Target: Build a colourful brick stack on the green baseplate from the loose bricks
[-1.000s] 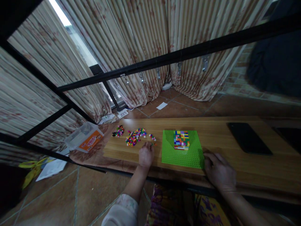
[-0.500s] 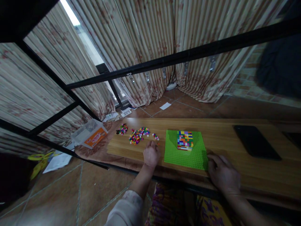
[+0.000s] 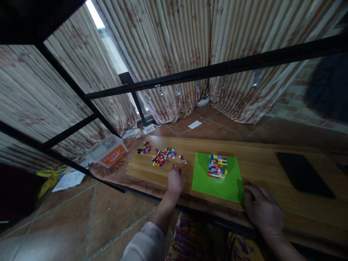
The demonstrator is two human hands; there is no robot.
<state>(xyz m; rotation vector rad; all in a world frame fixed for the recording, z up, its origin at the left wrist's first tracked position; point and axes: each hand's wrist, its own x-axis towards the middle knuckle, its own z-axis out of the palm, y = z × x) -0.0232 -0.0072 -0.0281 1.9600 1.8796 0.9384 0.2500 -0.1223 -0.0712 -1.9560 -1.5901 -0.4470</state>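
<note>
A green studded baseplate lies on the wooden board, bearing a block of stacked multicoloured toy bricks. My left hand rests on the board left of the baseplate, its fingers curled closed; anything inside them is hidden. Just beyond its fingertips are a short row of loose small bricks and a larger pile of mixed bricks. At the baseplate's right edge, my right hand is closed with fingers bent, touching or nearly touching that edge. Whether it pinches anything is not visible.
A smaller brick cluster sits at the board's far left. A black flat tablet-like object lies on the right. Left of the board stands a clear plastic box with an orange label. A black metal rail crosses behind.
The camera view has tilted slightly, shifting the board's things a little right and down. Both hands keep nearly the same places and closed shapes; the brick block looks unchanged.
</note>
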